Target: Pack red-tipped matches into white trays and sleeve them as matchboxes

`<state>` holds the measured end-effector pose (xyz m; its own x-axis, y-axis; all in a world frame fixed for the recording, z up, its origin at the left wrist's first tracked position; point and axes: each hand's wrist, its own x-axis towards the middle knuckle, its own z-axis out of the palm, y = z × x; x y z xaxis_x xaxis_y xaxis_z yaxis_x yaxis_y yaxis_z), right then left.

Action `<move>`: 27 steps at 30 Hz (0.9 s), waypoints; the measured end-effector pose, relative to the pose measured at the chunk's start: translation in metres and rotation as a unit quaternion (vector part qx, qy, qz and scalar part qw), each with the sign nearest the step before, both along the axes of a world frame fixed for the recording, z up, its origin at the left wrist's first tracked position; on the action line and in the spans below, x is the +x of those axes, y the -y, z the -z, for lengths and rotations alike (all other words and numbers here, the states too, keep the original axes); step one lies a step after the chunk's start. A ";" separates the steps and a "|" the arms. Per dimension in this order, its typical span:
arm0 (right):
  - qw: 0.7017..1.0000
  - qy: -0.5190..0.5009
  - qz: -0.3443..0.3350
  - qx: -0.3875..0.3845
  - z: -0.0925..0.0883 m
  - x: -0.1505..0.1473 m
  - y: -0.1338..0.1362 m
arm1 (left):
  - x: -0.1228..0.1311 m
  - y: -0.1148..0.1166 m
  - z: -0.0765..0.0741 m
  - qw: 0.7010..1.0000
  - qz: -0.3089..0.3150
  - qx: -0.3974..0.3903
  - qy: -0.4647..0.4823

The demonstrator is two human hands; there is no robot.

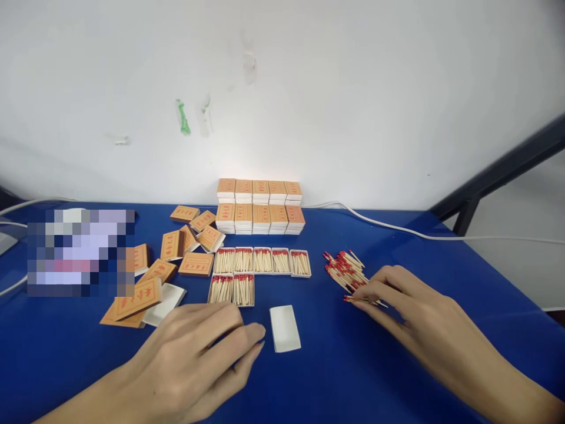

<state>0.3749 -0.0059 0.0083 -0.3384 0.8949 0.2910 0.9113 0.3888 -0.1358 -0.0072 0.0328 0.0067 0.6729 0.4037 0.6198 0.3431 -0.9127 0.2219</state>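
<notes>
My left hand point(200, 353) rests on the blue table with fingers stretched toward an empty white matchbox tray point(285, 328), fingertips just short of it. My right hand point(408, 306) reaches left, fingers pressed onto the near edge of a loose pile of red-tipped matches point(346, 270). Filled trays of matches point(262, 260) lie in a row of several, with two more filled trays point(232, 289) in front.
Closed orange matchboxes point(259, 206) are stacked in two tiers against the white wall. Loose orange sleeves point(185, 247) lie scattered at the left. A white cable point(397, 227) runs along the back. A blurred patch point(79, 250) covers the far left.
</notes>
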 end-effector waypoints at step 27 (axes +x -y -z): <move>0.998 -0.011 -0.055 -0.014 -0.002 -0.045 -0.014 | 0.004 0.012 -0.003 0.990 -0.001 0.057 -0.127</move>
